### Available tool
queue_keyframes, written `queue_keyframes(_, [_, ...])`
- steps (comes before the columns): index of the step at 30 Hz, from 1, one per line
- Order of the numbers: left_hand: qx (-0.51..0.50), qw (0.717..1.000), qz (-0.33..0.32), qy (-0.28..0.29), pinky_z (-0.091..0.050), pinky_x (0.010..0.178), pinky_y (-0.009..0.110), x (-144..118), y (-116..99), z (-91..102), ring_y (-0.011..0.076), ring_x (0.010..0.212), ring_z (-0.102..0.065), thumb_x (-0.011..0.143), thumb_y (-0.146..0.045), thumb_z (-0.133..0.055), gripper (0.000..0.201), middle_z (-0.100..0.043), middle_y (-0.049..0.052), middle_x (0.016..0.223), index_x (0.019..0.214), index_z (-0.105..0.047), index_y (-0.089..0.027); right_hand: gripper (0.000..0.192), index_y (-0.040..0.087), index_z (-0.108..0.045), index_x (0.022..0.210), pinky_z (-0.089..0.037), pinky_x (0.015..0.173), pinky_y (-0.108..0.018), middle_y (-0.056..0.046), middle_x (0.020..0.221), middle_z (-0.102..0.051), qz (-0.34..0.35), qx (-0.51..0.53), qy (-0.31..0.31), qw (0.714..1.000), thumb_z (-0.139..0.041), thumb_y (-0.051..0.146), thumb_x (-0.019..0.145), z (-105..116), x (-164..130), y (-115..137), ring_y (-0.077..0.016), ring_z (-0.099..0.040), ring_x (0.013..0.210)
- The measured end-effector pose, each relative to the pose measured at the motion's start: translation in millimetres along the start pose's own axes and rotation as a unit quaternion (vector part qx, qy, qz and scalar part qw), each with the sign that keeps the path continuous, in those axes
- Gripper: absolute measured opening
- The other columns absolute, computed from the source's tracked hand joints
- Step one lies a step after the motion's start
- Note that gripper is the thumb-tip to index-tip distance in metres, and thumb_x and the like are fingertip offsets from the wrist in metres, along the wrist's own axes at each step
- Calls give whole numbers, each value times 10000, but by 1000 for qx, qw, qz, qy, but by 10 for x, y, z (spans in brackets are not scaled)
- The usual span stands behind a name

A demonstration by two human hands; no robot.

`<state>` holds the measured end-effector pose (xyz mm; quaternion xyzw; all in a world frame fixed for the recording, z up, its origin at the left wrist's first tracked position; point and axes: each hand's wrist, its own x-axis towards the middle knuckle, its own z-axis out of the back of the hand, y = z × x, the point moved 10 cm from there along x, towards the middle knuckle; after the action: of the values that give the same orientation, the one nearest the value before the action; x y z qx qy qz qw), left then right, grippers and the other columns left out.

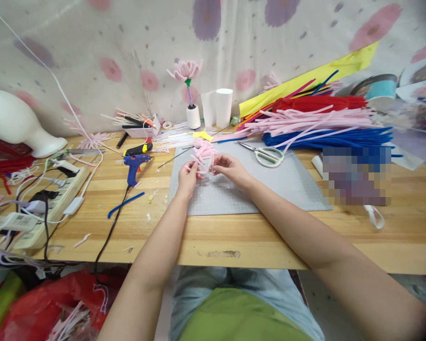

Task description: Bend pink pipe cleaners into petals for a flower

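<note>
Near edge: wooden table [234,246], forearms reaching in from below, meeting over the grey cutting mat [291,184]. Left hand [187,179] and right hand [230,169] close together, both pinched on the pink pipe-cleaner piece [203,160] held just above the mat, between the two hands. Left fingers closed on its lower left end, right fingers closed on its upper right part; piece slightly beyond and inboard of both palms, loops sticking up and away, long axis roughly left-right between the fingertips. Both hands about equally near, right a touch farther up the mat. Exact finger contact partly hidden by the pink fuzz. Left of the mat: blue glue gun [134,166] lying on the wood, cord trailing toward the near edge, power strip [49,203] farther left. Beyond the right hand: white-handled scissors [266,154] on the mat, well apart from the fingers. Farther back right: stacks of pink, blue and red pipe cleaners [323,128]. At the back wall: finished pink flower [186,71] standing upright in a white spool
</note>
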<state>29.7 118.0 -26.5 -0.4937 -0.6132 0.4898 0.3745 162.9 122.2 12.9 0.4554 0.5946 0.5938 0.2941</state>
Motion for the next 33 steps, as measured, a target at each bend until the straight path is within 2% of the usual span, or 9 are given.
queue_keyframes(4, [4,1000,8,16,-451,452,164,-26,13,-63,23,431,-397,680,-360,-671,251,-449,-65,560,749,-575,-139,231,195,-517,726,-455,615,-242,26,696,-553,-1,-7,-13,1000,-683,320,625,-7,39,-74,-95,-526,639])
queue_keyframes(11, [6,999,20,36,-460,451,165,-41,58,-134,32,450,-417,672,-362,-685,263,-447,-59,540,780,-612,-133,188,201,-499,742,-467,603,-253,16,728,-533,45,-56,-58,996,-632,305,659,88,77,-56,-108,-522,653])
queue_keyframes(14, [4,999,25,24,-463,445,165,-31,74,-122,29,443,-412,666,-349,-695,259,-445,-60,532,781,-620,-130,137,203,-497,756,-455,607,-245,12,740,-538,60,-122,-64,989,-582,292,697,96,55,-27,-113,-521,676])
queue_keyframes(17, [-14,999,30,12,-465,453,158,-30,69,-103,16,434,-398,664,-352,-698,255,-440,-64,536,742,-607,-127,52,193,-524,767,-428,629,-240,-4,762,-567,81,-269,-49,959,-513,216,722,30,20,9,-118,-525,695])
queue_keyframes(22, [-67,997,41,20,-487,491,178,-48,45,-118,20,446,-422,668,-332,-698,230,-454,-61,549,709,-591,-133,145,182,-554,832,-391,669,-252,-35,821,-610,112,-447,-8,887,-458,158,725,-133,-29,47,-138,-530,718])
queue_keyframes(26, [-85,995,43,29,-491,499,192,-65,29,-146,33,489,-467,608,-283,-743,273,-528,-42,607,803,-623,-135,196,176,-539,890,-368,655,-245,-46,846,-621,97,-511,20,854,-444,133,724,-193,-40,55,-147,-533,726])
queue_keyframes(29, [-70,996,41,28,-480,487,187,-61,33,-151,33,481,-464,573,-269,-760,304,-533,-46,585,798,-617,-123,191,176,-541,894,-358,656,-249,-57,874,-621,109,-551,58,825,-446,135,733,-272,-69,76,-158,-535,750])
queue_keyframes(31, [-74,997,37,8,-474,485,180,-46,34,-109,27,454,-438,578,-283,-754,296,-487,-69,525,775,-597,-126,215,176,-543,935,-359,654,-251,-70,946,-615,120,-560,50,818,-456,153,740,-267,-85,116,-168,-543,795])
queue_keyframes(33, [-85,996,33,-10,-474,491,178,-29,25,-63,21,431,-412,590,-298,-746,290,-436,-89,481,754,-569,-137,303,177,-522,1041,-367,647,-253,-84,1072,-591,117,-550,14,827,-489,199,741,-196,-88,155,-176,-553,844])
